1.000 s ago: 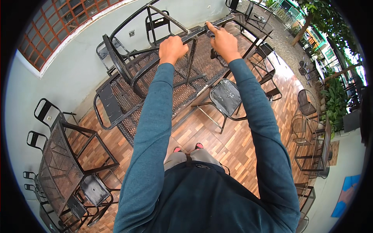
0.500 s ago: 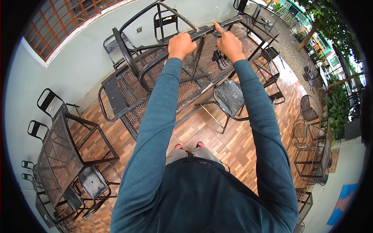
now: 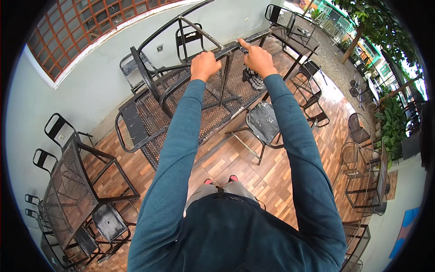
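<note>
A black metal chair [image 3: 146, 77] lies tipped over on a long dark mesh-topped table [image 3: 152, 154], its tubes scuffed and its paint worn. My left hand [image 3: 205, 66] is closed around the chair's frame near the middle. A little to the right, my right hand [image 3: 259, 60] is closed on a dark checked cloth [image 3: 255, 81] and rests against the same frame, thumb side up. Part of the cloth hangs below that hand, and the rest is hidden by the fingers. Both arms reach out straight.
A worn black chair [image 3: 263, 123] stands before the table. Another mesh table [image 3: 70, 186] with chairs around it is at the left. More chairs [image 3: 358, 127] line the right side. A pale wall with a red-barred window [image 3: 90, 22] rises behind; plants [image 3: 392, 120] edge the wood-patterned floor.
The whole view has shifted, so the chair, table and hands sit slightly lower in the picture. Both hands keep nearly the same places on the chair frame.
</note>
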`<action>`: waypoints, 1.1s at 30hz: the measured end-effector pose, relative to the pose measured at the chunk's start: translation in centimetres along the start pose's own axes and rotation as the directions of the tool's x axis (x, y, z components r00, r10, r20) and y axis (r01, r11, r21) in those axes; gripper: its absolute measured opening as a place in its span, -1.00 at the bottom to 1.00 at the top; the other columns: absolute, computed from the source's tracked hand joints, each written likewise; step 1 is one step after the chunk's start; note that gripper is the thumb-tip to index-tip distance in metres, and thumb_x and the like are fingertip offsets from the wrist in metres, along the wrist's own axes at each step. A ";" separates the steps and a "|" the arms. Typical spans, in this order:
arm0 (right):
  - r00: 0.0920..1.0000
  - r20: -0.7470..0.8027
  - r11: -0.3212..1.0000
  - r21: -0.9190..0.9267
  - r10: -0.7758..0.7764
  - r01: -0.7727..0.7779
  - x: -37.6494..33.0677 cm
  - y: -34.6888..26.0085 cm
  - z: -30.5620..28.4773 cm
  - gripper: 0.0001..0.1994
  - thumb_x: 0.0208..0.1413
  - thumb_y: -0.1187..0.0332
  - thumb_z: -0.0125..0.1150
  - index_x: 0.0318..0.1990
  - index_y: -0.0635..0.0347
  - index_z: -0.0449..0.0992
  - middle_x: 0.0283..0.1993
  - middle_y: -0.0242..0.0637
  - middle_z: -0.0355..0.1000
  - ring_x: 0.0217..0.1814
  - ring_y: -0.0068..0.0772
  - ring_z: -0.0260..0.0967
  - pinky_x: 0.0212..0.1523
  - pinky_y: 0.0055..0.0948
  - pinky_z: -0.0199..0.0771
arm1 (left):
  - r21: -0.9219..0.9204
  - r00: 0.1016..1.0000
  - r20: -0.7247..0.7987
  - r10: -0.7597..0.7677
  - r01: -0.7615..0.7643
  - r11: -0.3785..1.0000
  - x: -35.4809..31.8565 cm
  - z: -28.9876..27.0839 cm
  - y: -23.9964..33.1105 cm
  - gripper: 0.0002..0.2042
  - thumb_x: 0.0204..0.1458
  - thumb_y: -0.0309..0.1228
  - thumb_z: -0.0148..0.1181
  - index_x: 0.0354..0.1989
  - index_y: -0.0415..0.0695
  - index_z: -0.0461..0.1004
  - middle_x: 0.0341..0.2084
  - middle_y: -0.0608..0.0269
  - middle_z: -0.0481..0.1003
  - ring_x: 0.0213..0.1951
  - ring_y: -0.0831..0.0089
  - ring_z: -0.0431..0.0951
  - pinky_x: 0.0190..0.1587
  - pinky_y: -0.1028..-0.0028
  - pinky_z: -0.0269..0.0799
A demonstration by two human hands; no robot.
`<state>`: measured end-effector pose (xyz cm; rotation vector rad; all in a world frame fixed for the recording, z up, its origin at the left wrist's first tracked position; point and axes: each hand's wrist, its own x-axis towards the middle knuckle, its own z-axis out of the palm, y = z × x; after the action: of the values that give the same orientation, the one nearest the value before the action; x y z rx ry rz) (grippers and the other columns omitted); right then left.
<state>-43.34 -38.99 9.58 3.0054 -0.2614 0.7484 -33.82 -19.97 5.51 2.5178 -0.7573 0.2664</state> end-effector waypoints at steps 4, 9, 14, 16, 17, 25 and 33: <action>0.996 -0.037 0.997 -0.007 0.079 -0.079 0.3 0.1 0.3 -0.29 0.06 0.38 0.13 0.43 -0.38 0.30 -0.26 -0.01 0.59 -0.22 0.15 0.57 -0.20 0.07 0.59 | -0.040 1.000 -0.016 0.015 -0.016 0.999 0.1 0.5 -0.2 -0.63 -0.01 -0.12 0.30 -0.32 -0.26 0.68 -0.35 -0.16 0.65 -0.23 -0.11 0.67 -0.09 0.05 0.58; 1.000 0.008 1.000 -0.004 -0.005 0.005 0.3 0.7 0.2 -0.27 0.08 0.36 0.20 0.46 -0.40 0.25 -0.28 -0.02 0.59 -0.24 0.13 0.57 -0.21 0.06 0.61 | -0.012 1.000 -0.011 0.012 -0.012 1.000 0.4 0.2 -0.1 -0.62 0.02 -0.10 0.31 -0.32 -0.25 0.68 -0.35 -0.14 0.65 -0.24 -0.10 0.67 -0.12 0.05 0.58; 0.999 -0.041 1.000 -0.019 0.006 -0.007 1.4 2.2 0.2 -0.30 0.09 0.35 0.20 0.44 -0.40 0.30 -0.28 -0.01 0.59 -0.24 0.14 0.57 -0.21 0.05 0.61 | -0.011 1.000 -0.015 0.026 -0.026 1.000 0.9 0.8 0.4 -0.61 0.01 -0.10 0.32 -0.31 -0.26 0.68 -0.35 -0.13 0.66 -0.24 -0.10 0.68 -0.13 0.05 0.59; 0.997 -0.049 0.998 -0.004 0.056 -0.056 1.2 1.6 0.4 -0.31 0.08 0.35 0.20 0.43 -0.39 0.32 -0.28 -0.01 0.58 -0.23 0.14 0.57 -0.20 0.04 0.61 | -0.014 1.000 -0.007 0.017 -0.017 1.000 1.0 0.9 0.3 -0.61 0.01 -0.10 0.32 -0.31 -0.26 0.68 -0.35 -0.13 0.66 -0.25 -0.10 0.68 -0.12 0.05 0.59; 0.999 -0.041 1.000 0.002 0.020 -0.020 0.8 0.9 0.4 -0.32 0.08 0.35 0.19 0.42 -0.38 0.33 -0.27 -0.01 0.59 -0.23 0.14 0.57 -0.20 0.06 0.60 | -0.010 1.000 -0.006 0.010 -0.010 1.000 0.7 0.6 0.0 -0.61 0.01 -0.10 0.32 -0.31 -0.26 0.68 -0.35 -0.13 0.66 -0.25 -0.10 0.68 -0.12 0.05 0.59; 0.995 -0.090 0.999 -0.012 -0.032 0.031 1.2 1.9 0.6 -0.33 0.06 0.37 0.18 0.40 -0.32 0.35 -0.30 -0.03 0.58 -0.27 0.15 0.57 -0.22 0.07 0.59 | -0.006 1.000 -0.012 0.010 -0.010 1.000 0.7 0.4 0.9 -0.67 -0.04 -0.18 0.28 -0.34 -0.24 0.69 -0.33 -0.12 0.66 -0.24 -0.07 0.69 -0.10 0.06 0.60; 0.996 -0.061 0.997 -0.042 -0.072 0.070 0.6 0.9 0.1 -0.31 0.05 0.38 0.19 0.41 -0.36 0.33 -0.36 -0.01 0.57 -0.34 0.10 0.58 -0.32 0.05 0.60 | -0.003 1.000 0.000 0.002 -0.002 1.000 0.4 0.3 0.2 -0.67 -0.02 -0.18 0.27 -0.35 -0.27 0.66 -0.38 -0.16 0.64 -0.26 -0.12 0.67 -0.12 0.03 0.58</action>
<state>-42.98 -40.00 9.79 2.9303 -0.1647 0.8189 -33.53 -20.45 5.41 2.5146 -0.7599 0.2661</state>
